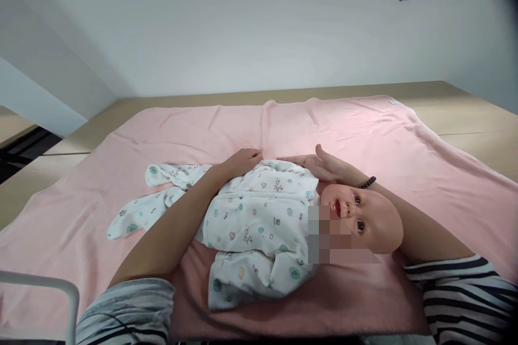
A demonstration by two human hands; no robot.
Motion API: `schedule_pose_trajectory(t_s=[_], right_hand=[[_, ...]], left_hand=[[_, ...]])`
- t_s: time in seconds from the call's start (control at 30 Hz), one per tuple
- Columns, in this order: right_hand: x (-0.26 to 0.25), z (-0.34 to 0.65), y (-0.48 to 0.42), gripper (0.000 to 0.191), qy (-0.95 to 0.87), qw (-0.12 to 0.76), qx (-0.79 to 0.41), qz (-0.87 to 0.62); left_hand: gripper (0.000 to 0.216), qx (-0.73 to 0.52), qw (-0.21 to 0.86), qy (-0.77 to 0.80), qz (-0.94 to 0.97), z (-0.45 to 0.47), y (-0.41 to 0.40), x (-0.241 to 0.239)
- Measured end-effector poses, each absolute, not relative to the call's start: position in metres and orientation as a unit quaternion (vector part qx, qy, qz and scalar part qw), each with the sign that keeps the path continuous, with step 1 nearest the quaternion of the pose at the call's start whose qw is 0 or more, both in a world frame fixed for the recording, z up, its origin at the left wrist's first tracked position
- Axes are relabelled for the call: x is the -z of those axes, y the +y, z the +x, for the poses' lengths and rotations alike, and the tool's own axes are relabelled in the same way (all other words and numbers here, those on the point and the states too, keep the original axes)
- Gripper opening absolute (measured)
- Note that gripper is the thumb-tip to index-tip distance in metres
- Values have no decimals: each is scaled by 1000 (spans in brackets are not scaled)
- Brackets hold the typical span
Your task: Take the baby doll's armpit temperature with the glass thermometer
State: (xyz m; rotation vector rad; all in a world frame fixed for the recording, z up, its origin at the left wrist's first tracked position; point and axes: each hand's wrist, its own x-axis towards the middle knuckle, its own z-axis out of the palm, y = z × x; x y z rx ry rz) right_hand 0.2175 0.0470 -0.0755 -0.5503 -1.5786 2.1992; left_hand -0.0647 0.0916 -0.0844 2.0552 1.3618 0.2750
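With its far sleeve (288,169) seemingly being handled, the baby doll (251,221) lies face-up on a pink blanket (194,129), left hand (244,160) curled, grip unclear, right hand (324,167) open, apparently calling for gentle coordination.

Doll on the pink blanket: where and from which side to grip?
Likely scoop, not pinch: right hand under the head, from the head end; left hand under the torso, from the far side. The doll lies face-up, lengthwise across the view; its head is round and smooth, its torso broad.
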Motion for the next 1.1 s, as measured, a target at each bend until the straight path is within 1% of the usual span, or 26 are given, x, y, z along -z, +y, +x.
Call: schedule_pose_trajectory(t_s=[0.07,0.17,0.2,0.23,0.37,0.53,0.63,0.7,0.77,0.83,0.9,0.93,1.0,1.1], right_hand=[[76,217,50,86,-559,208,-774,-211],[78,216,55,79,-567,268,-737,-252],[79,217,55,78,-575,275,-727,-256],[79,218,55,78,-586,268,-723,-251],[77,220,45,81,-614,191,-739,-202],[79,222,45,83,-623,192,-731,-200],[83,232,62,76,-630,205,-720,-207],[79,245,75,65,-654,208,-689,-231],[64,259,81,55,-715,194,-604,-293],[40,270,76,52,-758,203,-525,-329],[9,275,60,47,-799,215,-456,-328],[-5,273,48,45,-824,204,-422,-318],[-29,266,22,45,-873,128,-383,-274],[-40,248,-16,49,-915,28,-343,-210]], left_hand=[[31,-105,322,520,784,-65,92,85],[30,-104,320,519,786,-65,93,86],[30,-104,319,518,787,-65,93,86],[31,-103,319,517,788,-65,92,85],[31,-100,315,511,793,-66,90,83],[32,-93,290,508,806,-65,90,83],[29,-93,251,500,824,-69,90,71],[24,-97,210,485,844,-76,85,53],[30,-95,164,456,870,-83,72,28],[31,-94,153,456,872,-91,52,0],[30,-72,167,452,873,-96,27,-23],[29,-46,187,438,878,-97,15,-31],[27,19,235,419,877,-99,-4,-38],[30,73,276,420,861,-98,-17,-34]])
